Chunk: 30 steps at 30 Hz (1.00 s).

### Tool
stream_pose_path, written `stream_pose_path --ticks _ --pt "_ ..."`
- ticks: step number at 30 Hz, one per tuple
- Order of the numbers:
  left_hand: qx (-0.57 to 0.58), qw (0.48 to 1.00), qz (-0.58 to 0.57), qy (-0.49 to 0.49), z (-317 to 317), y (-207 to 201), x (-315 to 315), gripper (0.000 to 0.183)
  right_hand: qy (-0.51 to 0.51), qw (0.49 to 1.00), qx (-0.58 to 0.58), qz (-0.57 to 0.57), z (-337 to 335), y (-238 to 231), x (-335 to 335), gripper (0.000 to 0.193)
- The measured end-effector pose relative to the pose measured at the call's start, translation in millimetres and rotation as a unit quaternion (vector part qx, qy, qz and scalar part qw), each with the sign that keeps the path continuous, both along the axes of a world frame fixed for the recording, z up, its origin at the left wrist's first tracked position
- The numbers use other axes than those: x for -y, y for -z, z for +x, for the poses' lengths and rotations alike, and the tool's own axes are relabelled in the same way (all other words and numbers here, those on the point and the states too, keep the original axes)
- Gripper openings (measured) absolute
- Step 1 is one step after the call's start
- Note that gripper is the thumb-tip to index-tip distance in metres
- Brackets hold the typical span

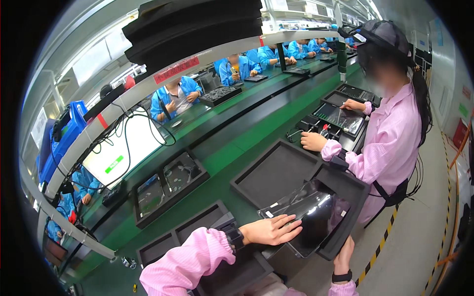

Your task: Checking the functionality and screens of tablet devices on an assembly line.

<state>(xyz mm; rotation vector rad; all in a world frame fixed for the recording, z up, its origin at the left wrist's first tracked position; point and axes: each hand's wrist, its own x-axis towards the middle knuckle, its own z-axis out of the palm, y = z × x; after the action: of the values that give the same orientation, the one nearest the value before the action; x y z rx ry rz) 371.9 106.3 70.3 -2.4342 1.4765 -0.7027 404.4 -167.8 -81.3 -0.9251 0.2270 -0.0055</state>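
parts tray (175,203) lies on the green bench (224,167) at left; next, left hand (271,231) has fingers laid on the glossy panel (312,224), but its thumb is hidden, so i cannot tell if it grips; this panel is over the black tray (341,181) and seems to pass its left edge, so the handling looks unfinished; right hand (344,254) seems clamped on the tray's lower edge; beyond it, aisle floor (407,237) gives open room
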Motion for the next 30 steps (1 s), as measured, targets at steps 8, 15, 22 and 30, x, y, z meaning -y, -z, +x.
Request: stream_pose_path --ticks 8,15,22,30 --pt "0.007 1.000 -0.002 -0.004 51.0 19.5 36.3 0.045 -0.011 0.999 -0.024 -0.028 -9.9 -12.2 -30.7 0.028" --pt "-0.303 0.948 -0.050 -0.087 62.2 13.8 25.3 0.052 -0.023 0.999 -0.001 -0.044 -6.7 7.6 -26.3 0.026" --pt "-0.252 0.925 -0.194 -0.208 96.0 -2.8 -51.6 0.043 -0.026 0.998 0.052 -0.003 9.8 56.9 -14.6 0.026" --pt "-0.247 0.730 -0.238 -0.591 131.1 55.7 -209.9 0.069 -0.089 0.979 -0.089 0.158 38.0 16.1 -6.1 0.026"
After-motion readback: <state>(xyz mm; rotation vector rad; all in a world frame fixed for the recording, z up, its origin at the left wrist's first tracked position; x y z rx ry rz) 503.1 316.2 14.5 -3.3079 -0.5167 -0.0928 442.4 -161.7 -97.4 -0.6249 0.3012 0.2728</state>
